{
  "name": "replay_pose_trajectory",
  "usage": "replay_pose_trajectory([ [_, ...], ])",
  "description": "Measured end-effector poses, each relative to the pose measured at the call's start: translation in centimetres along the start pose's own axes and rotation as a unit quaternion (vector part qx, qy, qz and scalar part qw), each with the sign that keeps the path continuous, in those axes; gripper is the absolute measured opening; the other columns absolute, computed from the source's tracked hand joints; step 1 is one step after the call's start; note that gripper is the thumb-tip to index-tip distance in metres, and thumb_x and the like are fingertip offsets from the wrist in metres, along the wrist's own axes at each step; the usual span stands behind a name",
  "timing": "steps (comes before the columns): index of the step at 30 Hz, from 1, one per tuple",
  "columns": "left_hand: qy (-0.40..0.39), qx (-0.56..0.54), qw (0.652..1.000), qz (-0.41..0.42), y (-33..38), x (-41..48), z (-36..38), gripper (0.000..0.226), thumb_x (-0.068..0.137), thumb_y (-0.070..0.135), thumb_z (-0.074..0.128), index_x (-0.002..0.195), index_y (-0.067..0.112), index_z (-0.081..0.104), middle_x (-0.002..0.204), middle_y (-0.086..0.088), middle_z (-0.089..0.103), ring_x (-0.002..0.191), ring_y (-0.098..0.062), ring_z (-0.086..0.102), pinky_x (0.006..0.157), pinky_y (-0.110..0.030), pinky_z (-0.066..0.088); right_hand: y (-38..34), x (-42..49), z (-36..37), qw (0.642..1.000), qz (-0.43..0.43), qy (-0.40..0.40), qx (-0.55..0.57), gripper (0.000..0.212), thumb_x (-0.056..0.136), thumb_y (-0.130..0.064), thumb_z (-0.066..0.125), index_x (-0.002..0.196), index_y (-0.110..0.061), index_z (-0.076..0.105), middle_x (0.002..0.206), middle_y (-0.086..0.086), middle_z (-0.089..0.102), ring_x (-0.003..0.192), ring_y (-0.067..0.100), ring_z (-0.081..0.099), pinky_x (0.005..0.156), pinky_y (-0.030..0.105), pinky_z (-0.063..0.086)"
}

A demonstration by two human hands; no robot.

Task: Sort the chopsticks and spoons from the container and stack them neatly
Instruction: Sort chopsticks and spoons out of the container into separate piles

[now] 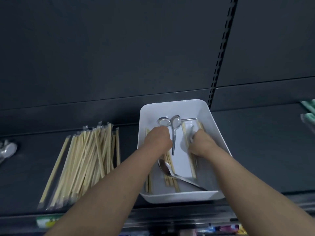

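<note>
A white rectangular container sits on a dark shelf. Inside lie wrapped wooden chopsticks and metal spoons: two at the far end, one long spoon near the front. Both hands reach into it. My left hand is curled, fingers down among chopsticks by the left wall; what it holds is hidden. My right hand curls round a wrapped spoon and chopsticks on the right side. A pile of wrapped chopsticks lies on the shelf to the left.
Wrapped spoons lie at the far left edge of the shelf. Green packaged items sit at the right edge. A dark back panel with a slotted upright rises behind. Coloured packages show on a lower shelf.
</note>
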State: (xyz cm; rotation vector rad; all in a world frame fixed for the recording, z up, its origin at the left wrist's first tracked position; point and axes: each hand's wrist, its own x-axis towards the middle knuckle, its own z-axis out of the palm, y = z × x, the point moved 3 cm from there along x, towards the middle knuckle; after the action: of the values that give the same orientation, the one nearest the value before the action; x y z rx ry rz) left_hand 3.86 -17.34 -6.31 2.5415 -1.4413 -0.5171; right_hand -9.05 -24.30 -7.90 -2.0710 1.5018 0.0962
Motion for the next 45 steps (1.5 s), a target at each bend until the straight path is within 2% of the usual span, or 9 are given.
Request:
replay_pose_trajectory([
  [4,0.001,0.001,1.0,-0.001,1.3,1.3,1.3,0.021,0.087,0.024,0.065,0.077,0.012,0.05,0.089,-0.007,0.061,0.093,-0.026,0.062,0.065,-0.029,0.039,0.4,-1.1,-2.1,0.999,-0.011,0.05,0.007,0.025,0.083,-0.001,0.05,0.107,-0.004,0.054,0.099,0.011,0.06,0.101,0.03,0.06,0.068,0.026,0.04],
  [7,0.0,-0.008,1.0,-0.008,1.6,2.0,2.1,0.017,0.084,0.015,0.066,0.082,0.011,0.05,0.095,-0.008,0.065,0.095,-0.026,0.063,0.064,-0.029,0.04,0.2,-2.4,-2.3,0.997,-0.041,0.037,-0.059,0.01,0.085,-0.003,0.051,0.09,-0.011,0.053,0.105,0.011,0.061,0.101,0.029,0.059,0.067,0.025,0.037],
  [12,0.017,-0.086,0.995,-0.037,0.6,2.4,0.8,0.019,0.081,0.01,0.056,0.1,0.006,0.06,0.099,-0.01,0.066,0.095,-0.031,0.063,0.071,-0.028,0.045,-0.4,-3.9,-0.7,0.986,-0.056,-0.031,-0.155,0.02,0.088,-0.021,0.055,0.105,-0.02,0.065,0.109,0.003,0.064,0.102,0.025,0.061,0.074,0.027,0.045],
  [20,0.071,-0.168,0.982,-0.041,-2.3,1.5,-2.0,0.012,0.075,0.009,0.056,0.073,0.001,0.066,0.071,-0.012,0.068,0.066,-0.03,0.069,0.065,-0.041,0.06,-3.2,-5.8,2.2,0.948,-0.137,-0.145,-0.249,0.038,0.072,-0.046,0.077,0.097,-0.019,0.065,0.096,0.001,0.065,0.089,0.021,0.061,0.072,0.027,0.044],
  [25,0.053,-0.148,0.987,-0.028,-2.2,0.9,-1.3,0.015,0.075,0.01,0.055,0.061,0.008,0.053,0.062,-0.011,0.06,0.065,-0.03,0.068,0.059,-0.036,0.055,-2.8,-5.5,2.5,0.943,-0.13,-0.152,-0.267,0.038,0.073,-0.037,0.076,0.104,-0.017,0.064,0.094,-0.001,0.062,0.087,0.021,0.059,0.071,0.026,0.045],
  [28,0.051,-0.151,0.987,-0.036,-2.1,1.0,-1.3,0.02,0.08,0.013,0.055,0.06,0.013,0.05,0.063,-0.006,0.06,0.065,-0.027,0.065,0.058,-0.031,0.054,-2.4,-5.2,1.1,0.959,-0.127,-0.098,-0.236,0.024,0.083,-0.038,0.068,0.094,-0.019,0.06,0.084,-0.001,0.054,0.087,0.023,0.058,0.071,0.027,0.044],
  [35,0.035,-0.272,0.96,-0.053,-1.2,1.3,-1.1,0.018,0.087,0.014,0.058,0.069,0.01,0.057,0.081,-0.017,0.069,0.076,-0.033,0.07,0.072,-0.047,0.06,-0.4,-2.7,-2.5,0.998,-0.047,0.035,-0.023,0.017,0.09,-0.031,0.059,0.085,-0.015,0.06,0.084,0.004,0.059,0.084,0.026,0.059,0.064,0.026,0.039],
  [39,0.134,-0.376,0.916,-0.048,-1.1,0.5,-2.6,0.009,0.092,0.022,0.059,0.084,0.019,0.06,0.085,-0.001,0.065,0.08,-0.023,0.066,0.076,-0.047,0.059,-3.1,-2.5,-4.1,0.99,-0.09,0.085,0.075,0.025,0.089,-0.037,0.061,0.075,-0.018,0.054,0.071,-0.002,0.057,0.08,0.025,0.061,0.053,0.026,0.036],
  [45,0.256,-0.404,0.872,-0.107,-9.5,-2.8,-6.7,0.015,0.093,0.024,0.058,0.102,0.013,0.064,0.099,-0.005,0.068,0.091,-0.025,0.066,0.081,-0.041,0.056,-12.9,-4.4,-1.8,0.965,-0.21,0.075,0.138,0.029,0.086,-0.034,0.064,0.07,-0.011,0.055,0.074,0.008,0.066,0.075,0.029,0.062,0.064,0.034,0.047],
])
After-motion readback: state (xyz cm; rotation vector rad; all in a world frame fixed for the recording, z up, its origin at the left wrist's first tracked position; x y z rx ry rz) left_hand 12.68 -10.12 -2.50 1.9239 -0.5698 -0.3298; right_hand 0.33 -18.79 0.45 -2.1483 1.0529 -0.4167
